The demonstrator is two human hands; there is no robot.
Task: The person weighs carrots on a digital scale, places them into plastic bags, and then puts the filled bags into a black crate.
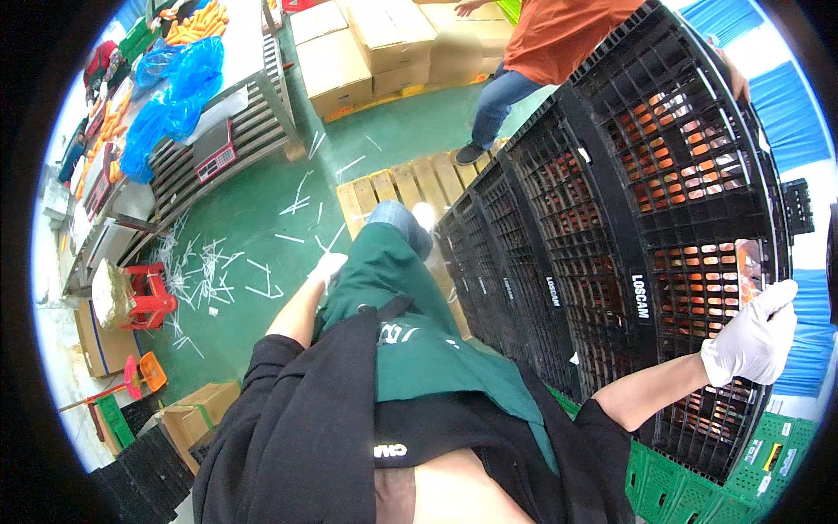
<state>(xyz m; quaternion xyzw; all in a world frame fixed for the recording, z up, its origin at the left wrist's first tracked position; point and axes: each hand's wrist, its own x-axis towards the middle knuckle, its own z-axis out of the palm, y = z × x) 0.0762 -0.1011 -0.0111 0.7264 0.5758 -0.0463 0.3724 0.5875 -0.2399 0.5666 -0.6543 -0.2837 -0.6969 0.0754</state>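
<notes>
A tall stack of black slatted plastic crates (611,201) rises on my right, with orange produce, seemingly carrots, showing through the slots. My right hand (752,336), in a white glove, is closed at the rim of the uppermost crate. A clear plastic sheet or bag edge (749,266) shows just beside its fingers. On the other side hangs my left hand (328,267), also gloved, low beside my green apron (362,271). Its fingers are mostly hidden, and I see nothing held in it.
Across the stack stands a person in an orange shirt (559,39), one hand on the crates. A wooden pallet (410,185) and cardboard boxes (384,39) lie ahead. Left are a carrot-laden table (249,113), red stool (150,295) and scattered white strips (205,271). Green crates (672,485) sit lower right.
</notes>
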